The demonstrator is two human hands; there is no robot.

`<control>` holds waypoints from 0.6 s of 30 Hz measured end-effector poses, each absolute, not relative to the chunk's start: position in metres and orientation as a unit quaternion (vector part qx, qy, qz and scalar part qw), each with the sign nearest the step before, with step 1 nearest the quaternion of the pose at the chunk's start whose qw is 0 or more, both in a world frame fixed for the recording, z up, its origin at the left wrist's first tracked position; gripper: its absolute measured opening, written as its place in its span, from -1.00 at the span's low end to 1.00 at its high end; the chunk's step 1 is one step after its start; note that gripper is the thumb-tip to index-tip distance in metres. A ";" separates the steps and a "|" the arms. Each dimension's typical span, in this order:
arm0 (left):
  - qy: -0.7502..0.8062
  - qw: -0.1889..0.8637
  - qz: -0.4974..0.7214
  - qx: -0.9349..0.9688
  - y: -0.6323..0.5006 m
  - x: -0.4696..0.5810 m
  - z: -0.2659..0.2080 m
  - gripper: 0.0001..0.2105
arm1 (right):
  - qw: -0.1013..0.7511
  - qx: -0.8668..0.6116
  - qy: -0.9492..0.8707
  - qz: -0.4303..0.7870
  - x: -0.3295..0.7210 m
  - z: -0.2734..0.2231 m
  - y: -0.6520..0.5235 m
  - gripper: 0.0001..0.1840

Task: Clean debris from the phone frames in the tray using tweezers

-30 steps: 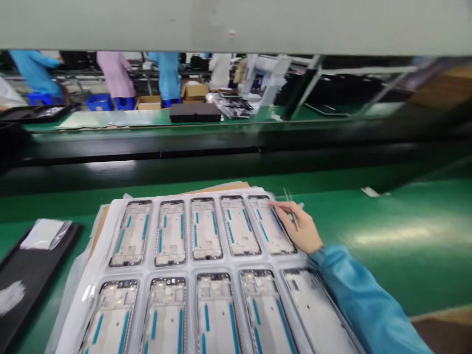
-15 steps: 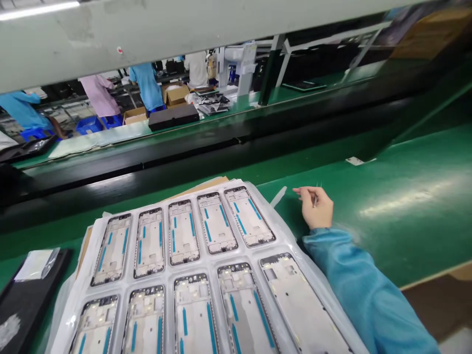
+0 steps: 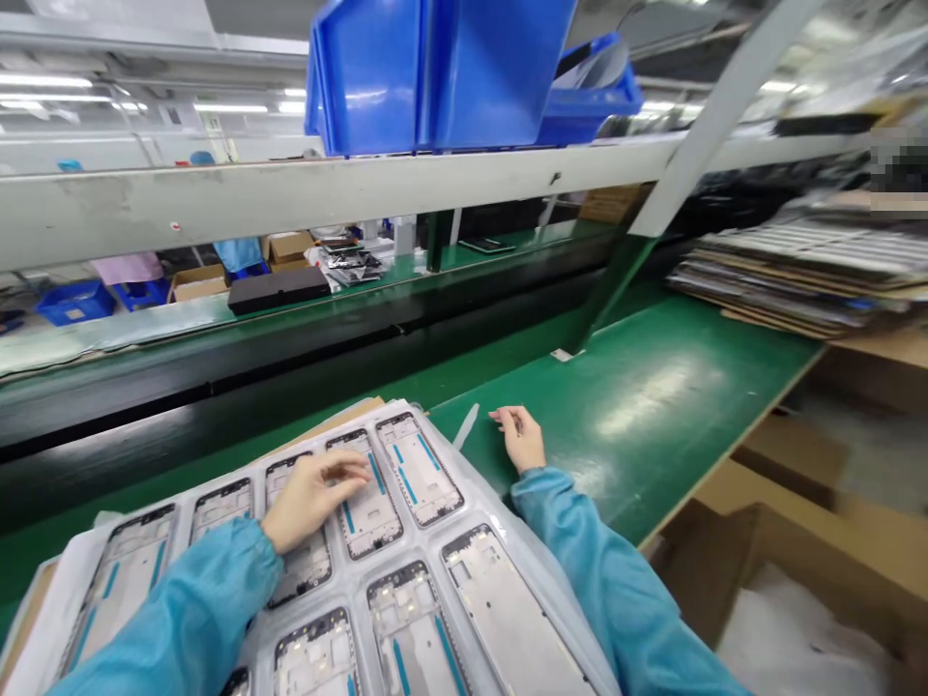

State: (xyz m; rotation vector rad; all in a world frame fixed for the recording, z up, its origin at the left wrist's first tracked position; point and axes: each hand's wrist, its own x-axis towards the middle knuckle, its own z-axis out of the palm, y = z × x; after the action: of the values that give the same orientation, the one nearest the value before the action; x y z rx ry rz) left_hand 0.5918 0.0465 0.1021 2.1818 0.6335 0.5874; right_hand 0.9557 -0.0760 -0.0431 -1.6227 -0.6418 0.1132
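A clear plastic tray [image 3: 478,527] on the green bench holds two rows of grey phone frames with blue strips. My left hand [image 3: 313,493] lies on the far row, fingers loosely spread over a phone frame [image 3: 368,495], gripping nothing. My right hand [image 3: 523,437] rests on the green bench [image 3: 652,406] just right of the tray, fingers curled around thin metal tweezers [image 3: 516,420]. A small pale strip [image 3: 464,427] lies on the bench between the tray and that hand. Both arms wear blue sleeves.
Blue bins [image 3: 442,68] stand on a grey shelf [image 3: 290,193] overhead. A black conveyor [image 3: 290,338] runs behind the tray. Stacked trays and cardboard [image 3: 797,271] sit at the right. An open carton [image 3: 797,590] is below the bench edge. People in coats work far left.
My left hand has come into view and settled on the tray's far row. My right hand moved off the tray onto the bench. The view swung up and right.
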 end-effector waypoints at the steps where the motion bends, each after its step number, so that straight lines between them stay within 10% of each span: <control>1: 0.238 0.394 0.226 0.859 0.041 0.599 0.096 -0.64 | 0.647 -0.711 -0.270 0.049 0.954 -0.042 -0.078 -0.10; 18: 0.189 0.451 0.193 0.851 0.054 0.618 0.046 -0.63 | 0.638 -0.724 -0.262 0.021 0.952 -0.045 -0.076 -0.11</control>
State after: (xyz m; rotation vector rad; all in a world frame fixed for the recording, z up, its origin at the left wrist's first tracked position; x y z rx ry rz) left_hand 0.6178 0.0538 0.0460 2.1022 0.4665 0.4780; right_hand 0.9523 -0.0763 -0.0452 -1.6525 -0.5970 0.0487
